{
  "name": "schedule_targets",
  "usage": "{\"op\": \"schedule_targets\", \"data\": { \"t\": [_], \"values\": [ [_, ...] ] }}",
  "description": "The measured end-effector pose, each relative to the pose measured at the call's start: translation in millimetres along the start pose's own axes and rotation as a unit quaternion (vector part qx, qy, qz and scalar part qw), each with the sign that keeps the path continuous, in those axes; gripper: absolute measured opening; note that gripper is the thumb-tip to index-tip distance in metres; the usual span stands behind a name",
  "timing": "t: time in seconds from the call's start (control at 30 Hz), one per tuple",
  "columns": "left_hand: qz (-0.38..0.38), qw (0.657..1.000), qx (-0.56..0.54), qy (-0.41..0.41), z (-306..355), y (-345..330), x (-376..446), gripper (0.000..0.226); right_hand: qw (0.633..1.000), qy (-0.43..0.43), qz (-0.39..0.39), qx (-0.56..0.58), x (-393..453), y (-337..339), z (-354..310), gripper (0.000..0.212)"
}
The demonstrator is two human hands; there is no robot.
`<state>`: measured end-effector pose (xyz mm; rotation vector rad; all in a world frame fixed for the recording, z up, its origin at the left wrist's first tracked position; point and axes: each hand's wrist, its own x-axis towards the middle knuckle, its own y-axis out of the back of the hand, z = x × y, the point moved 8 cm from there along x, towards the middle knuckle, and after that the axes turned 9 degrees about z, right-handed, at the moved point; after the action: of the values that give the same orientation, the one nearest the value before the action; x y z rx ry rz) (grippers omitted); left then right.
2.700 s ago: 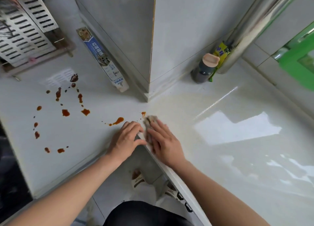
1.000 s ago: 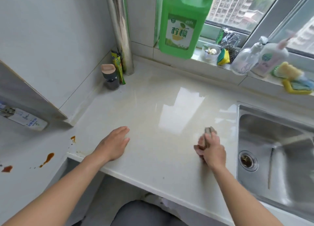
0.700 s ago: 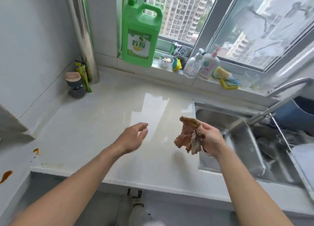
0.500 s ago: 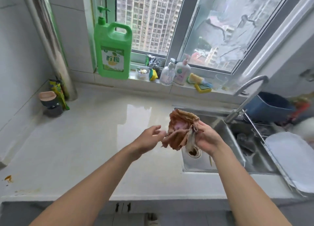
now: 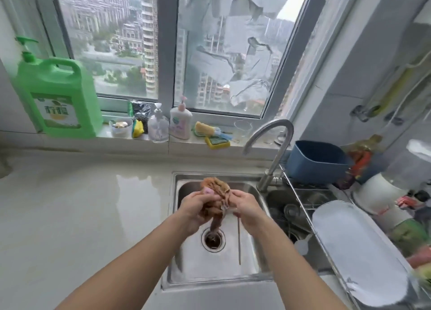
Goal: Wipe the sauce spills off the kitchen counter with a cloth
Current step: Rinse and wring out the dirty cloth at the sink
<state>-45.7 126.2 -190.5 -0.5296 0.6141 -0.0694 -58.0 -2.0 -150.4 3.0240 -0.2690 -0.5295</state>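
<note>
My two bare forearms reach forward side by side from the bottom edge, converging over the steel sink. My left hand curls its fingers round the left side of the cloth, and my right hand clamps its fingers on the right side, so the bundle is squeezed between both above the basin. The cloth is a crumpled, brown-stained wad, soft and wrinkled, with a twisted tail hanging towards the round dark drain. The pale glossy counter spreads to my left. A curved metal faucet arches behind on the right, and a big green jug stands on the window sill.
</note>
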Motion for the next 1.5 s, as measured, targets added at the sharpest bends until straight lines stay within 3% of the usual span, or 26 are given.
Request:
{"op": "schedule_targets", "data": {
  "t": [0.1,0.23,0.47,0.63,0.83,1.03,1.13,1.33,1.4,1.5],
  "values": [
    [0.046,0.999,0.025,0.003,-11.2,-31.4,31.1,0.015,0.99,0.052,0.066,-0.111,48.8,74.0,3.5,0.026],
    [0.063,0.998,0.013,-0.015,-3.9,-57.0,46.6,0.023,0.944,0.059,0.169,-0.277,109.3,159.4,4.6,0.031],
    [0.073,0.995,0.051,-0.044,17.5,-69.6,57.8,0.032,0.873,0.105,0.17,-0.444,184.7,197.1,-7.5,0.03],
    [0.077,0.986,0.138,-0.061,26.7,-77.4,65.8,0.034,0.72,0.19,0.131,-0.654,217.5,197.0,-15.8,0.042],
    [0.073,0.977,0.194,-0.048,38.8,-88.8,79.7,0.027,0.638,0.193,0.096,-0.74,250.7,208.3,-9.3,0.052],
    [0.098,0.975,0.193,-0.041,38.7,-93.2,103.3,0.024,0.642,0.138,0.094,-0.749,253.7,228.1,25.9,0.067],
    [0.08,0.982,0.171,-0.024,31.2,-97.1,114.4,0.036,0.638,0.127,0.09,-0.754,257.7,232.9,23.9,0.069],
    [0.074,0.982,0.175,-0.01,32.7,-94.0,119.7,0.042,0.624,0.123,0.085,-0.767,251.9,241.1,11.0,0.062],
    [0.071,0.98,0.184,-0.003,32.9,-92.3,122.3,0.039,0.658,0.131,0.083,-0.737,249.3,220.4,5.9,0.057],
    [0.085,0.969,0.233,0.011,26.9,-93.7,125.2,0.031,0.778,0.114,0.16,-0.597,223.9,193.4,2.5,0.052]
  ]
}}
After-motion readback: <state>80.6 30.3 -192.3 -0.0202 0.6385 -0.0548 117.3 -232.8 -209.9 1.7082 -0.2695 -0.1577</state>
